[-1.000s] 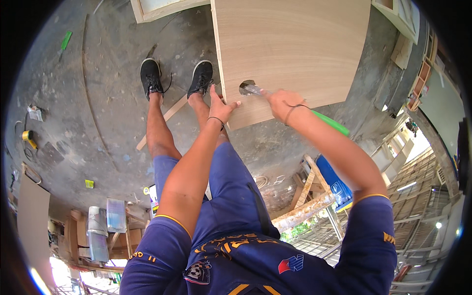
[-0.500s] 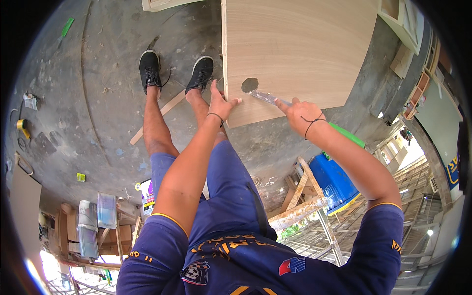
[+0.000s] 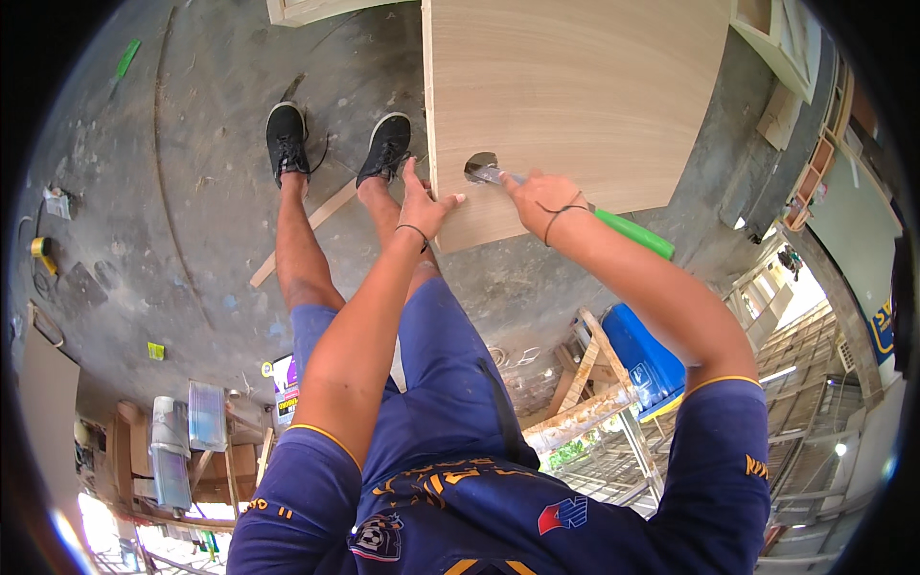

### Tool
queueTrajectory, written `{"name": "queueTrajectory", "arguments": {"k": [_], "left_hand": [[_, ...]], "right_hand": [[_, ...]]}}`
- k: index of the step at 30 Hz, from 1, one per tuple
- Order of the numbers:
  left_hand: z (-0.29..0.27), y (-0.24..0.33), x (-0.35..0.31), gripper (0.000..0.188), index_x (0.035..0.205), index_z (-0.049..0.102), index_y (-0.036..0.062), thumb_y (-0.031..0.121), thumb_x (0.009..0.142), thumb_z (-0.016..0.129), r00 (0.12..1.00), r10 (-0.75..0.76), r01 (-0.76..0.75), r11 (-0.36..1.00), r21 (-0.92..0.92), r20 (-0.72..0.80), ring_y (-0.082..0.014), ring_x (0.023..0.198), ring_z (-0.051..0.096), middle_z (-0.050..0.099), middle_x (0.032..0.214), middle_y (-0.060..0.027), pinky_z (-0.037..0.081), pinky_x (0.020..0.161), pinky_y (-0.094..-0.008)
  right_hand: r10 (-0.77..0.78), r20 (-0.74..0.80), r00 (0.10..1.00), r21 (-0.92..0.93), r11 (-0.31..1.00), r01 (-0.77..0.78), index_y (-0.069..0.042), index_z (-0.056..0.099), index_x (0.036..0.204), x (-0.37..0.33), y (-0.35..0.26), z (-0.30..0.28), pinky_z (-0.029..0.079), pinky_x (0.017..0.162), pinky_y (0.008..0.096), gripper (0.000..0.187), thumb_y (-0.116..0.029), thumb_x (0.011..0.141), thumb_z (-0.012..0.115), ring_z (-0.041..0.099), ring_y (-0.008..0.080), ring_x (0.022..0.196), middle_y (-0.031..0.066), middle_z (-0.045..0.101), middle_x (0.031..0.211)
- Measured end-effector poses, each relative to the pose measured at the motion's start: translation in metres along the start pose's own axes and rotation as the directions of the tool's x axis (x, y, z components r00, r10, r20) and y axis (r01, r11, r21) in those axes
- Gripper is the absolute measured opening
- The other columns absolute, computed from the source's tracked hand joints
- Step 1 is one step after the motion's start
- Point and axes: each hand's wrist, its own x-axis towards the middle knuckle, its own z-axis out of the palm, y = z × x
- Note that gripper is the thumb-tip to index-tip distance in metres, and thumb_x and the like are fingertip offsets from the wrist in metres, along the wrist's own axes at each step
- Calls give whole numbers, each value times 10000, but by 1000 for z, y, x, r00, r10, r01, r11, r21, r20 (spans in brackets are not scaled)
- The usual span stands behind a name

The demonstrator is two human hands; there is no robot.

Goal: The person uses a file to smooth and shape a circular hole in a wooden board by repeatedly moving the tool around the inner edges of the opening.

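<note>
A pale wood-grain panel [image 3: 575, 86] lies in front of me, with a round dark hole [image 3: 476, 159] near its near left corner. My left hand [image 3: 422, 206] holds the panel's left edge, thumb on the top face and fingers along the side. My right hand [image 3: 543, 201] is closed round a long tool with a flat metal blade [image 3: 489, 174] and a green handle [image 3: 632, 234]. The blade tip is at the hole, and the handle sticks out behind my wrist. Whether the tip goes inside the hole is hard to see.
A wooden strip [image 3: 316, 226] lies on the concrete floor by my feet. A blue drum [image 3: 647, 355] and a wooden trestle [image 3: 585, 412] stand to the right. At the left are a yellow tape measure [image 3: 43, 255] and clear plastic containers [image 3: 207, 416]. Pale wooden frames [image 3: 776, 38] stand at the far right.
My right hand has moved left toward the hole with the tool, and the blade tip now covers part of it. More of the green handle shows. My left hand keeps its place on the panel.
</note>
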Motion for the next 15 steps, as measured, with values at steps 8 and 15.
{"name": "queueTrajectory", "arguments": {"k": [8,15], "left_hand": [[4,-8,5,1120,1527,17,44,207,750,808,1000,19,-18,999,-26,11,-326,1129,564,519,1226,-218,452,994,-400],[1,1,2,1141,1524,36,25,165,709,822,1000,-5,6,999,-32,13,-327,1085,579,553,1170,-213,452,991,-379]], "right_hand": [[38,-46,998,139,990,-31,-20,514,1070,-42,36,-12,540,669,486,190,-78,906,435,672,405,779,224,672,795],[157,23,987,179,971,-158,11,475,1064,-31,24,9,522,692,516,188,-84,907,437,661,441,798,261,668,837]]}}
